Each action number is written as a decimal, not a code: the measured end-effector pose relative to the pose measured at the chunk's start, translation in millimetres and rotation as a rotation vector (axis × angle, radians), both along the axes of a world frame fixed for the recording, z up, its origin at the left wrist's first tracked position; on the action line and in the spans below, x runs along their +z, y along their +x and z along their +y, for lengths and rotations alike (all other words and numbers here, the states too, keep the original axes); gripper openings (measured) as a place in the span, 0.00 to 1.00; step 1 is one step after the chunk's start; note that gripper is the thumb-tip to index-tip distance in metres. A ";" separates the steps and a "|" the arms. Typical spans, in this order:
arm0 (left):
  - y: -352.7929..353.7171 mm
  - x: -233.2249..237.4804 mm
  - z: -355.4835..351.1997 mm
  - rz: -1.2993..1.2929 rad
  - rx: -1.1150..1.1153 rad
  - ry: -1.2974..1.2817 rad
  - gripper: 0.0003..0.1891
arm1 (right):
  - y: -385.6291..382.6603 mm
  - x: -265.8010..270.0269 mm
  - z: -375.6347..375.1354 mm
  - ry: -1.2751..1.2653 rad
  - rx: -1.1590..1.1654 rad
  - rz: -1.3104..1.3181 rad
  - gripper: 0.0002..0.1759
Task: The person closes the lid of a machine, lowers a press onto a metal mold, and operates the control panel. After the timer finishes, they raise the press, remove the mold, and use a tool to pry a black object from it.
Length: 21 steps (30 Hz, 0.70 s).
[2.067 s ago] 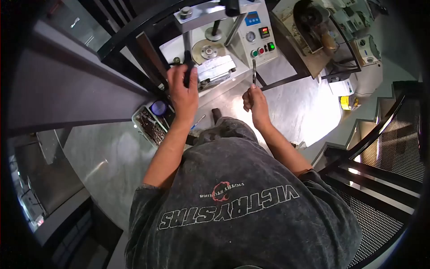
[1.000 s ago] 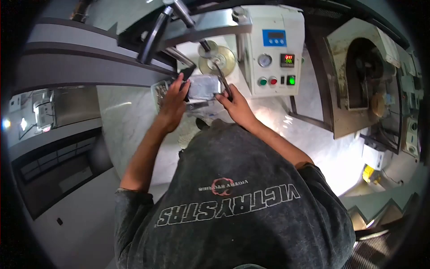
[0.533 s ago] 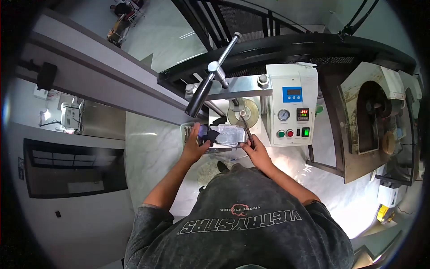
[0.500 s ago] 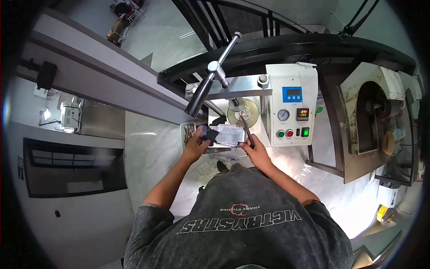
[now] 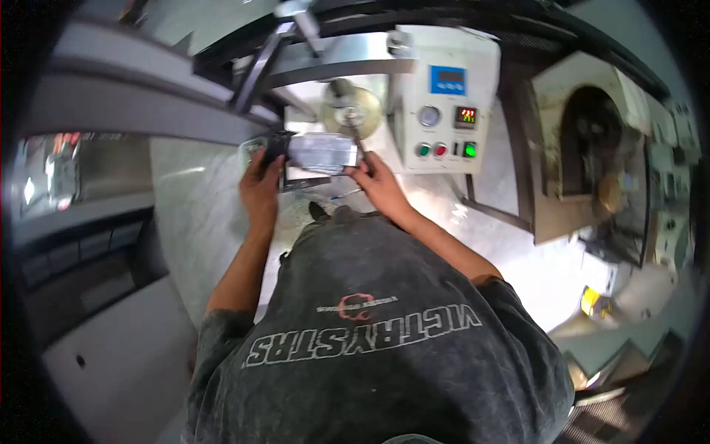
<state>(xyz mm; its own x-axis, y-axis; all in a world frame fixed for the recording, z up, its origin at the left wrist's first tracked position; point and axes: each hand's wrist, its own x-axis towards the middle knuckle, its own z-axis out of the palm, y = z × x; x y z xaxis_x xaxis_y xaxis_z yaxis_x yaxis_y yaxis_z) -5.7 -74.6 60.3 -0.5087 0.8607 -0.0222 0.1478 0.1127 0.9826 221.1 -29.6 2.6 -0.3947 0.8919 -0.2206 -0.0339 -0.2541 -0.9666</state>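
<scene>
A silver, shiny rectangular block [image 5: 322, 152] lies level between my two hands, in front of the press. My left hand [image 5: 260, 185] is closed at its left end, around a dark piece [image 5: 279, 146] whose kind is blurred. My right hand [image 5: 379, 185] is closed at the block's right end, with fingertips at its lower corner. A slender dark tool [image 5: 359, 142] rises from that hand towards the round metal plate [image 5: 367, 109] of the press. Its exact kind does not show.
Right of the plate stands a white control box [image 5: 446, 103] with a gauge, displays and buttons. A press handle [image 5: 259, 70] slants above left. Below the block is a dark tray edge [image 5: 305, 183]. Farther right stands a stained metal machine [image 5: 592, 126] with a dark opening.
The camera view has turned, so everything sits farther left and higher. Both hands stay at the two ends of the silver block, and the dark tool stays in my right hand.
</scene>
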 end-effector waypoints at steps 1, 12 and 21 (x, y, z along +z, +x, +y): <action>-0.7 0.8 3.6 0.144 -0.102 0.145 0.23 | -0.1 9.7 -1.6 0.001 -0.029 0.024 0.15; -21.9 51.5 48.4 0.944 -0.897 -0.045 0.50 | 12.0 -2.7 -7.6 -0.026 -0.038 0.002 0.16; -34.9 43.3 71.0 0.708 -1.137 -0.187 0.52 | 19.5 1.0 -8.9 -0.086 -0.055 -0.118 0.16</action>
<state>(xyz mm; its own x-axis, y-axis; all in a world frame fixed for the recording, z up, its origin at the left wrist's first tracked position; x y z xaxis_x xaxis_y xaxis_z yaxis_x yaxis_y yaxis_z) -40.6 -3.6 103.6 0.5263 0.8223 -0.2165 0.7120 -0.2870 0.6409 240.6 -38.5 3.6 -0.3127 0.8872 -0.3392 0.0628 -0.3370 -0.9394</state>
